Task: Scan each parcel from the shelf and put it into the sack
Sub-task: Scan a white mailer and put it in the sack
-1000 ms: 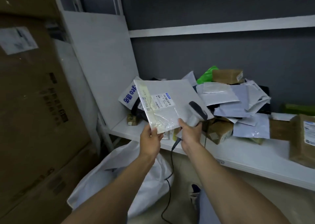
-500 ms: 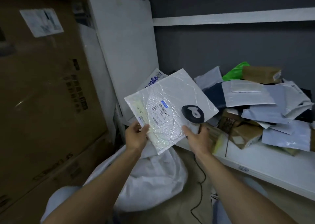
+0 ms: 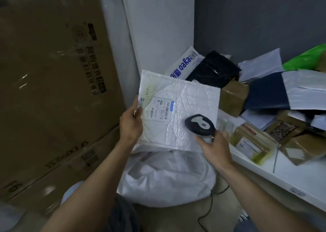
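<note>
**Scanning a padded parcel over the sack**

Holding a white padded parcel (image 3: pixel 181 111) at centre frame, face toward the camera, with its label (image 3: pixel 158 111) on the 9 o'clock side. Pinched at that edge by the left hand (image 3: pixel 131 124), thumb laid on the front beside the label, fingers hidden behind. Bare forearm entering from 7 o'clock, wrist bent slightly back.

Curled round the handle of a dark scanner (image 3: pixel 199 125): the right hand (image 3: pixel 213 143), at the parcel's 4 o'clock corner. Bare forearm entering from 5 o'clock. Scanner head overlapping the parcel's front and seeming to aim toward 10 o'clock, at the label; cannot tell whether touching the parcel. Cable (image 3: pixel 211 199) dropping toward 6 o'clock.

Positioned directly above the open white sack (image 3: pixel 167 177), at 6 o'clock, apart from it.

Judged to be the scan step, or its very end, with the drop into the sack not yet done. Likely needing next: a confirmed read of the label, then a loosened left grip and a straight lowering into the sack mouth, with the scanner drawn aside toward 3 o'clock. Probably worth tipping one corner down first, given a parcel nearly as wide as the opening.

Waiting at 2 to 3 o'clock on the white shelf (image 3: pixel 303 178): a heap (image 3: pixel 268 94) of further parcels, grey, navy, green and brown. Standing at 9 o'clock: a tall brown carton (image 3: pixel 53 72).
</note>
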